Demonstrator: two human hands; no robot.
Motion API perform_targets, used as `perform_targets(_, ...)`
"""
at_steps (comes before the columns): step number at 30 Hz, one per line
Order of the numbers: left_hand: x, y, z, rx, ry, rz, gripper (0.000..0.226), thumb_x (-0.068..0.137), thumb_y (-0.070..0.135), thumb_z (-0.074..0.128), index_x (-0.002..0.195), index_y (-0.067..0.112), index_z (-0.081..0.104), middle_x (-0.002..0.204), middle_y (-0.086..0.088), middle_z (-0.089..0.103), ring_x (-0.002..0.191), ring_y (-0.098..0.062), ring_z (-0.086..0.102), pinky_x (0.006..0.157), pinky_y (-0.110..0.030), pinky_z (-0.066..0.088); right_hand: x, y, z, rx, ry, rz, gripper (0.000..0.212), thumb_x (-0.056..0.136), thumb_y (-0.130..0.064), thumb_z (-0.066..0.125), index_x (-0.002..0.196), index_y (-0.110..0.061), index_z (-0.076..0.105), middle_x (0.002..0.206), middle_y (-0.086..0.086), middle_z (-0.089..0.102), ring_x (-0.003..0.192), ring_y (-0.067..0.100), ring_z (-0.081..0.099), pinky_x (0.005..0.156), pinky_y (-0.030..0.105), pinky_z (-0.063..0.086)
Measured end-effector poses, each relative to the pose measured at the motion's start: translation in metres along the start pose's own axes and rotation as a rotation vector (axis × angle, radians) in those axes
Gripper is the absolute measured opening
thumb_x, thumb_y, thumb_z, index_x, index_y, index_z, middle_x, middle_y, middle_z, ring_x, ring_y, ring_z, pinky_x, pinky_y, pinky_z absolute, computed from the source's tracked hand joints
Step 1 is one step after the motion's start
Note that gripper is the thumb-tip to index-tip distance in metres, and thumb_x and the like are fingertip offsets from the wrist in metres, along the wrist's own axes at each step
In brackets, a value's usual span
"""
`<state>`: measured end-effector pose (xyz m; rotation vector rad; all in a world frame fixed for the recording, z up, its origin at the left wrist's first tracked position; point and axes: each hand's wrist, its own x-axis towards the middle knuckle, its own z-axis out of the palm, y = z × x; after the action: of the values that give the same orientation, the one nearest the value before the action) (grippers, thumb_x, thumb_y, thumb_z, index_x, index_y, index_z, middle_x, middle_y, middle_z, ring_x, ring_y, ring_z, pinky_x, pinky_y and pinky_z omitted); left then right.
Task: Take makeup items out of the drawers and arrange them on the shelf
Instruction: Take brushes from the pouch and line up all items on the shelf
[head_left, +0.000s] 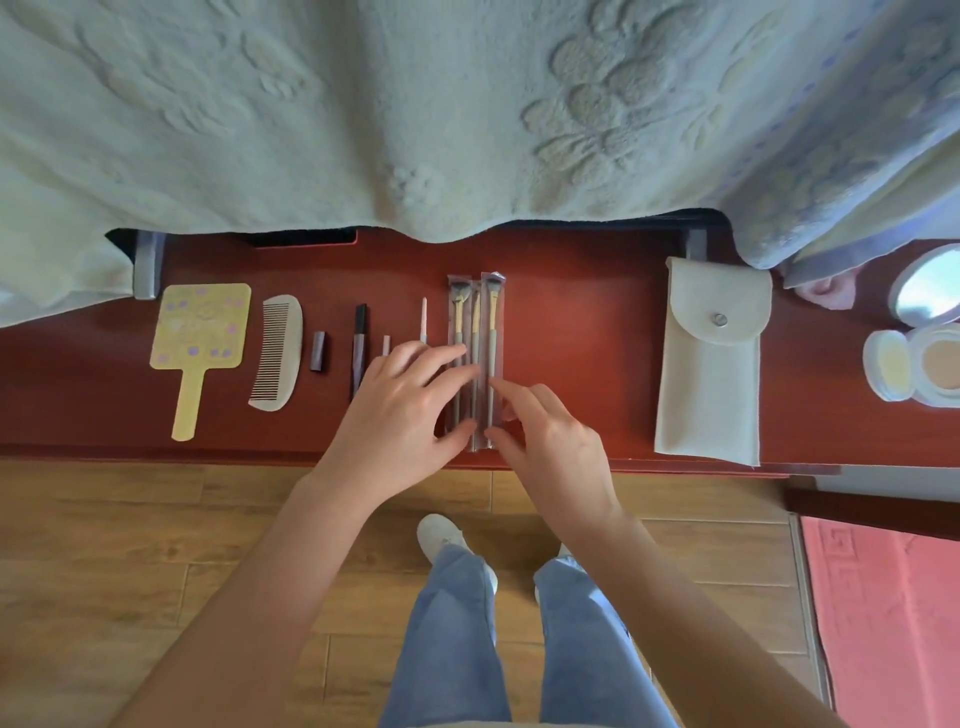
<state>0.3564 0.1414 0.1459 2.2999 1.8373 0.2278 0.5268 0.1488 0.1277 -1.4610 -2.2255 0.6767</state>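
Observation:
Three makeup brushes in clear sleeves (475, 322) lie side by side on the red-brown shelf (582, 332). My left hand (410, 405) rests on their left side, fingers spread and touching the sleeves. My right hand (550, 431) touches the right sleeve near its lower end with thumb and forefinger. Left of the brushes lie a thin white stick (423, 319), a short pale stick (386, 344), a dark pencil (358, 345), a small dark tube (318, 351), a pale comb (276, 351) and a yellow hand mirror (200, 338).
A beige snap pouch (711, 364) lies right of the brushes. An open cushion compact (930, 332) with mirror sits at the far right. A pale blanket (415, 114) hangs over the shelf's back. Wooden floor, my legs and a pink mat (893, 613) are below.

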Motion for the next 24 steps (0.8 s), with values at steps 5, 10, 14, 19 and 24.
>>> perform_targets(5,0.024,0.032,0.004,-0.136,0.104,0.045,0.041,0.082,0.030,0.065,0.118,0.012,0.063,0.123,-0.003,0.061,0.114,-0.025,0.054,0.096,-0.040,0.043,-0.007,0.019,-0.036,0.026,0.074,0.085,0.037,0.082,-0.022,0.070,0.118,-0.019,0.061,0.093,-0.005,0.062,0.067,0.004,0.058,0.052,0.019,0.049)
perform_targets(10,0.059,0.098,0.028,-0.289,0.076,0.098,0.039,0.084,0.029,0.063,0.119,0.012,0.063,0.123,-0.006,0.061,0.115,-0.023,0.054,0.099,-0.032,0.040,-0.019,0.072,-0.082,-0.007,0.146,0.262,0.033,0.086,-0.020,0.064,0.119,-0.016,0.060,0.099,0.001,0.060,0.061,0.000,0.042,0.058,0.006,0.034)
perform_targets(14,0.078,0.135,0.046,-0.296,0.087,-0.003,0.040,0.081,0.025,0.069,0.118,0.012,0.062,0.115,-0.009,0.062,0.107,-0.027,0.056,0.093,-0.032,0.044,-0.031,0.113,-0.105,-0.029,0.200,0.377,0.034,0.089,-0.025,0.060,0.122,-0.018,0.057,0.109,0.003,0.057,0.066,0.007,0.047,0.055,0.011,0.034)
perform_targets(19,0.084,0.159,0.059,-0.324,0.052,-0.060,0.046,0.081,0.027,0.066,0.123,0.011,0.057,0.102,-0.010,0.061,0.091,-0.028,0.054,0.077,-0.036,0.048,-0.035,0.143,-0.112,0.066,0.136,0.495,0.043,0.092,-0.026,0.054,0.134,-0.018,0.047,0.106,-0.001,0.050,0.084,0.015,0.053,0.074,0.025,0.038)
perform_targets(24,0.073,0.158,0.057,-0.305,0.065,-0.128,0.049,0.080,0.027,0.070,0.125,0.011,0.057,0.099,-0.008,0.061,0.091,-0.025,0.052,0.081,-0.028,0.043,-0.029,0.146,-0.107,0.138,0.039,0.467,0.046,0.094,-0.024,0.050,0.139,-0.020,0.040,0.103,-0.001,0.049,0.085,0.014,0.051,0.072,0.027,0.045)
